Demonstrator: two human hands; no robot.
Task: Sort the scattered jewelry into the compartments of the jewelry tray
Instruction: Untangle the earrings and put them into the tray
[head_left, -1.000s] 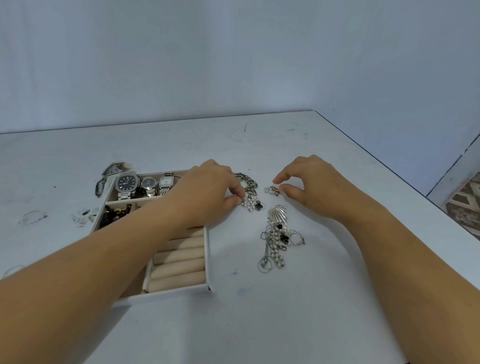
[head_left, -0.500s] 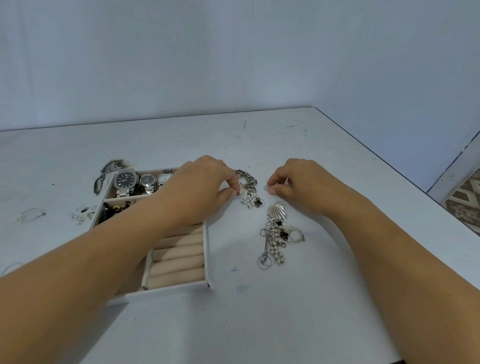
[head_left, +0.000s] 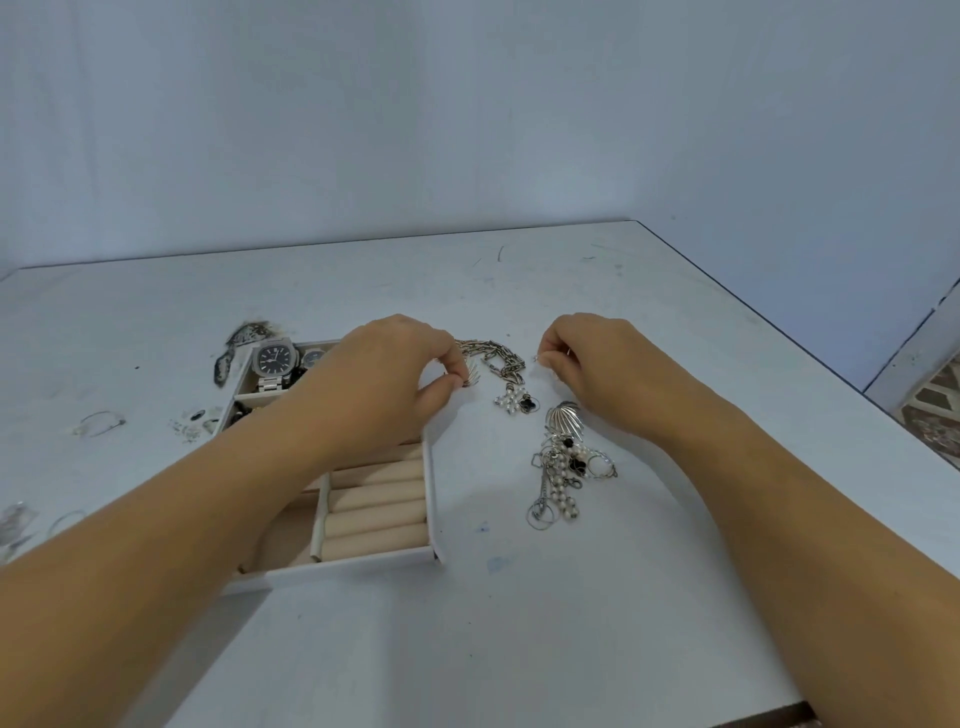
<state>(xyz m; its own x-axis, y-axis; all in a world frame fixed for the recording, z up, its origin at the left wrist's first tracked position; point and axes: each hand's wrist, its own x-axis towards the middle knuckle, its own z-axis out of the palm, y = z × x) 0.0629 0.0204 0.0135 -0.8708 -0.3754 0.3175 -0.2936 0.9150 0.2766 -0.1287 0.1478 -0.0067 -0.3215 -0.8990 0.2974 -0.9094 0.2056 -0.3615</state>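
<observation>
Nearest, on the white table (head_left: 519, 649): the near wall of the jewelry tray (head_left: 353, 564), left of centre, with a block of beige ring rolls (head_left: 374, 499) in its near right compartment. Crossed from the near left by the left forearm, which hides the tray's middle.

To the right of the tray and apart from it, a tangle of jewelry (head_left: 558, 483) on the bare tabletop: pearl strands, thin silver rings, black beads. At its far end, a ribbed silver shell piece (head_left: 566, 415). Just beyond, a small pearl cluster with a black clover (head_left: 517, 402).

Further back, the left hand (head_left: 384, 384) over the tray's far right corner, thumb and forefinger pinched on a small silver fan-shaped piece (head_left: 471, 375), other fingers curled under. Level with it to the right, the right hand (head_left: 597, 374), thumb and forefinger pinching a tiny silver item (head_left: 537, 357), too small to identify. Between the two hands, a heavy silver link chain (head_left: 498, 356) lying on the table.

In the tray's far compartment, a dark-dial steel watch (head_left: 274, 358) with a second watch (head_left: 313, 357) beside it. Left of the tray, loose on the table: a thin bangle (head_left: 98, 423), small scattered bits (head_left: 192, 423), and a dark mottled piece (head_left: 249, 335) by the tray's far left corner.

Farthest, a plain pale blue wall (head_left: 467, 130).
</observation>
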